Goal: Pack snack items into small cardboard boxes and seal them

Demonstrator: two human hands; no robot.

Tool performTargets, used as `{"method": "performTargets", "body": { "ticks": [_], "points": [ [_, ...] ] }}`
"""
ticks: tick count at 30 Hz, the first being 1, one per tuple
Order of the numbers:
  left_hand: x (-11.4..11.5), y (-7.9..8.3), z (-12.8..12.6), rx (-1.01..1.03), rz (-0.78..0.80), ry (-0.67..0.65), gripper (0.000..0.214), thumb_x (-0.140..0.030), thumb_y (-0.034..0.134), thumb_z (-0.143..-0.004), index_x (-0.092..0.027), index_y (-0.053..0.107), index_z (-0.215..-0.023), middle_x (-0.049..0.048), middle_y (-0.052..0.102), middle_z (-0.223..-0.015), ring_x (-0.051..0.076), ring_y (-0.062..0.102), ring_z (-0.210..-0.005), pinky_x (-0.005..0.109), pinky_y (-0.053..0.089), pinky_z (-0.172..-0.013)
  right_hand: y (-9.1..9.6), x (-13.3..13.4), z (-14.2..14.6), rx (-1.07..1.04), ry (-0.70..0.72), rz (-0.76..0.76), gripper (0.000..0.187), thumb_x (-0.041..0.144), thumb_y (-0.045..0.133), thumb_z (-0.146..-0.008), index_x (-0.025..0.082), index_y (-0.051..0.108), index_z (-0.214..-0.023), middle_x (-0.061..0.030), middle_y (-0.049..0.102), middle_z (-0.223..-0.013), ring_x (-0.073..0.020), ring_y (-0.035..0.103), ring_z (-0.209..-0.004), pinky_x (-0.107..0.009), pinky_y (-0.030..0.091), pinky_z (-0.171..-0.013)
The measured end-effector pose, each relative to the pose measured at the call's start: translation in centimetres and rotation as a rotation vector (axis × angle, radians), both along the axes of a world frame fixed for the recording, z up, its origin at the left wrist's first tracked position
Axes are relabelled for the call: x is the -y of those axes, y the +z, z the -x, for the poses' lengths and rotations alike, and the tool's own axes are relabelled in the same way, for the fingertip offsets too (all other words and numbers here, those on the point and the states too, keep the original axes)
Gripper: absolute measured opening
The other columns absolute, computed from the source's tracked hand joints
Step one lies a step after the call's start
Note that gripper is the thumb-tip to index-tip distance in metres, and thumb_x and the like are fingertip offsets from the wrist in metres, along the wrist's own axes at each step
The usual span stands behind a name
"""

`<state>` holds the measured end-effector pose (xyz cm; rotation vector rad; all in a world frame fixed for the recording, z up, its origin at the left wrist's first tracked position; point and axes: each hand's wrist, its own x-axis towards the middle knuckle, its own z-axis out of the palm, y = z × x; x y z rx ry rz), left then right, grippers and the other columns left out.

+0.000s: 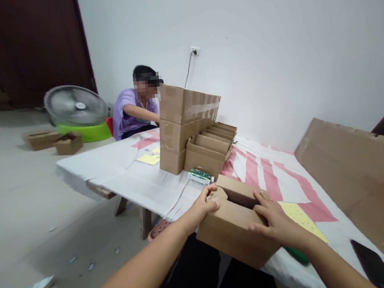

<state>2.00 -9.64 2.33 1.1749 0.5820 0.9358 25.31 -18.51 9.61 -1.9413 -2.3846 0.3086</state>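
A brown cardboard box is tilted toward me at the near edge of the table, its top flaps partly folded with a dark gap between them. My left hand grips its left end, thumb on the near flap and fingers on the side. At the right end, my right hand holds the box with fingers over the top and the thumb on the near flap. The contents of the box are hidden. Just beyond it lies a small green and white packet, close to a row of open-topped cardboard boxes.
Stacked taped boxes stand on the cloth-covered table. Behind them sits a person in purple. A phone lies at the right, near a large cardboard sheet. A fan and small boxes occupy the floor.
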Motion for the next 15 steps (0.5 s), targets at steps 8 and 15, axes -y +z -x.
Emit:
{"method": "performTargets", "body": {
  "ticks": [8,15],
  "points": [
    [-0.1,0.5,0.6,0.096,0.033,-0.084,0.036,-0.040,0.064,-0.073,-0.022,0.052,-0.102,0.0037,0.055,-0.121,0.021,0.054,-0.100,0.030,0.039,-0.085,-1.1,0.1,-0.4,-0.054,0.010,-0.180,0.049,0.067,0.052,-0.078,0.018,0.056,-0.073,-0.0137,0.034,-0.149,-0.0403,0.012,-0.141,-0.060,0.022,-0.107],
    [-0.4,0.5,0.3,0.091,0.127,-0.069,0.062,-0.063,0.047,-0.082,-0.023,0.048,-0.129,0.0044,0.063,-0.119,0.026,0.049,-0.120,0.037,0.032,-0.101,-1.4,0.7,-0.2,-0.008,0.068,-0.380,0.044,0.063,0.056,-0.078,0.019,0.058,-0.077,-0.0143,0.045,-0.142,-0.0375,0.018,-0.140,-0.060,0.024,-0.107]
  ]
}}
